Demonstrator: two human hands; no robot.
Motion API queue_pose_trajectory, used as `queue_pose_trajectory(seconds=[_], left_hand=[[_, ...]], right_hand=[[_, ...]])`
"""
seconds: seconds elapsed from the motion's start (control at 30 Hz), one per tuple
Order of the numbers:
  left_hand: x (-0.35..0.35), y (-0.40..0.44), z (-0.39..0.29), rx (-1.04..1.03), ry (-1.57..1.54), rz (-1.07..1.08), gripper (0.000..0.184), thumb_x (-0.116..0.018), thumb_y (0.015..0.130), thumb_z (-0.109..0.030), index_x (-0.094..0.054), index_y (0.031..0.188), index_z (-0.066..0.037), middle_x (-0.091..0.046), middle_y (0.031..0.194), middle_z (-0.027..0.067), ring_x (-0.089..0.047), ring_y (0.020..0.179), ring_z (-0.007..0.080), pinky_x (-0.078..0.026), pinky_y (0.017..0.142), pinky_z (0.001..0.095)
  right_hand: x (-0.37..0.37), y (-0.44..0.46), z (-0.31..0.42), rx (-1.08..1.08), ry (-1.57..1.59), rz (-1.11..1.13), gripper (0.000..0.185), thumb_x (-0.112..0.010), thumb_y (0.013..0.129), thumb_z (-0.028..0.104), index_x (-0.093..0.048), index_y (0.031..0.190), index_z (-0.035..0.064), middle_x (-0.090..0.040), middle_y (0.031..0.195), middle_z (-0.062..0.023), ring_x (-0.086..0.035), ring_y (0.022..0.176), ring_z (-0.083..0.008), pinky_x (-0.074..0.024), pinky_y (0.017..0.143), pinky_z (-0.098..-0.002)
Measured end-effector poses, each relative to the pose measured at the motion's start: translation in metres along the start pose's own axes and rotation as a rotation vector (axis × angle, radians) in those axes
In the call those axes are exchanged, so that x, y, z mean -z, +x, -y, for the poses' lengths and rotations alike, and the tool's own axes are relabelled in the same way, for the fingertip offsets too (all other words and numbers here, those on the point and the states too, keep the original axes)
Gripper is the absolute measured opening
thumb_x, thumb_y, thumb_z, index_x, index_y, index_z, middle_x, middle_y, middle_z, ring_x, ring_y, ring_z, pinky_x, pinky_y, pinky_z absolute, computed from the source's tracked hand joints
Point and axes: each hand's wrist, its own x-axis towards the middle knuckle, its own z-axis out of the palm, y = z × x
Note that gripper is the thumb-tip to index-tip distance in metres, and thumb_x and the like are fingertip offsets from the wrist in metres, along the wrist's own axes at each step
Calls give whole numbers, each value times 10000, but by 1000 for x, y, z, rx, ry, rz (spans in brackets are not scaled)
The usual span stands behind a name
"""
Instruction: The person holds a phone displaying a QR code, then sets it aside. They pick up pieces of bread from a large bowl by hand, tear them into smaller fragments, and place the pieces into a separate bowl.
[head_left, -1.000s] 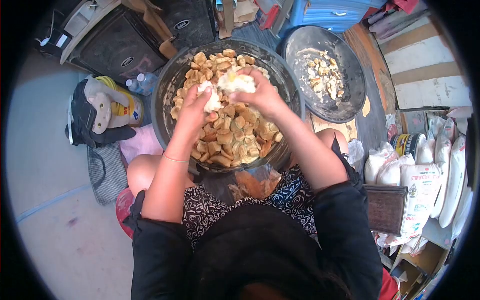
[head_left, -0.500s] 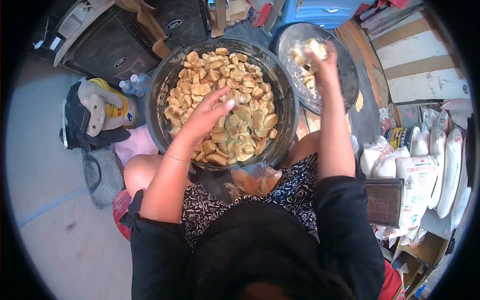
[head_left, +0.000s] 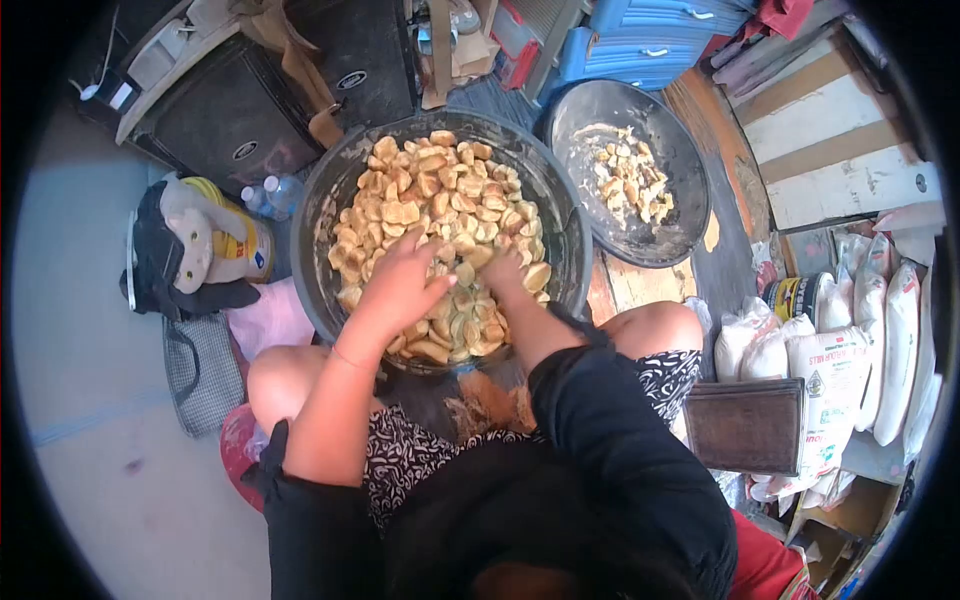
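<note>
A large black round tub [head_left: 318,190] between my knees holds a heap of golden-brown, bread-like pieces [head_left: 430,190]; their exact kind is unclear. My left hand [head_left: 405,285] lies over the front middle of the heap, palm down, fingers apart, touching the pieces. Just to its right, my right hand [head_left: 505,275] reaches down into the same heap. Its fingertips are hidden among the pieces, so any grip does not show. Beyond the tub's right rim sits a black basin [head_left: 680,165] with a smaller pile of paler broken pieces [head_left: 632,178] in it.
Blue drawers [head_left: 640,45] stand behind the basin. To the right are a brown wooden board [head_left: 745,425], a printed flour sack [head_left: 825,390] and several white bags. Plastic bottles [head_left: 282,192], a plush toy [head_left: 190,235] and a checkered bag [head_left: 205,375] are at the left.
My right hand has left the basin, where it held pale pieces, and come down into the tub. The pieces now lie in the basin. My left hand has lowered onto the heap.
</note>
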Motion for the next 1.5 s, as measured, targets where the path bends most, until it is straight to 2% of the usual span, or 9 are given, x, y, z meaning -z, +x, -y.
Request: queue_pose_trajectory(seconds=[0.13, 0.23, 0.37, 0.43, 0.57, 1.0, 1.23, 1.4, 1.5], left_hand=[[4, -3, -1, 16, -7, 107, 512, -606, 786, -294, -500, 1184, 11, -428, 1262, 242, -436, 1146, 389, -358, 969, 396], [4, 1, 5, 50, -65, 185, 511, -603, 788, -308, -508, 1173, 13, -436, 1260, 235, -461, 1117, 385, -371, 953, 395], [-2, 7, 7, 130, -44, 102, 547, -588, 804, -323, -465, 1207, 26, -454, 1234, 240, -500, 1073, 367, -390, 926, 394], [-24, 15, 20, 36, 15, -400, 586, -558, 836, -318, -369, 1278, 18, -475, 1202, 222, -527, 1050, 312, -414, 889, 370], [-15, 26, 11, 283, -1272, -232, 630, -559, 845, -186, -237, 1372, -59, -481, 1160, 119, -491, 1054, 186, -429, 839, 306], [5, -2, -29, -23, -1023, -125, 415, -575, 819, -45, -475, 1222, -38, -530, 1108, 38, -501, 1001, 104, -412, 849, 232], [0, -3, -15, -29, -1181, -294, 438, -481, 707, 71, -502, 1136, -10, -546, 1073, 48, -508, 1010, 128, -385, 911, 252], [2, 3, -23, -48, -1154, -463, 491, -506, 734, 75, -434, 1206, -39, -520, 1106, 50, -519, 1005, 134, -421, 878, 258], [-5, 7, -16, 63, -1127, -379, 461, -537, 761, 55, -431, 1203, -25, -520, 1091, 57, -526, 980, 129, -428, 862, 248]], right_hand=[[2, -43, 6, 303, -102, -104, 635, -629, 699, 255, -399, 1270, 100, -391, 1286, -199, -337, 1231, -303, -218, 994, -565], [27, -34, 16, 366, 60, 287, 551, -664, 674, 244, -458, 1160, 86, -522, 1144, -177, -490, 1077, -329, -339, 935, -478], [102, -33, 41, 414, 841, 234, 422, -720, 639, 234, -476, 933, 56, -573, 927, -129, -560, 837, -251, -449, 697, -324], [153, -46, 58, 587, 787, 357, 413, -720, 643, 216, -467, 926, 53, -556, 910, -120, -534, 852, -207, -434, 733, -323], [210, -95, 78, 1117, 619, 109, 450, -728, 649, 246, -490, 966, 33, -550, 942, -134, -548, 887, -264, -431, 798, -342], [256, -152, 62, 1022, 356, -121, 248, -647, 684, 130, -595, 885, -5, -605, 775, -123, -617, 721, -272, -491, 674, -328], [266, -98, 47, 677, 1133, 20, 234, -573, 719, 6, -574, 946, -46, -616, 799, -49, -581, 700, -89, -474, 628, -220], [252, -120, 59, 674, 891, 319, 436, -611, 691, 57, -490, 1109, 21, -531, 1055, -58, -524, 865, -127, -448, 755, -255], [208, -134, 75, 812, 852, 110, 423, -614, 674, 110, -472, 1062, 16, -566, 911, -132, -581, 822, -255, -480, 681, -352]])
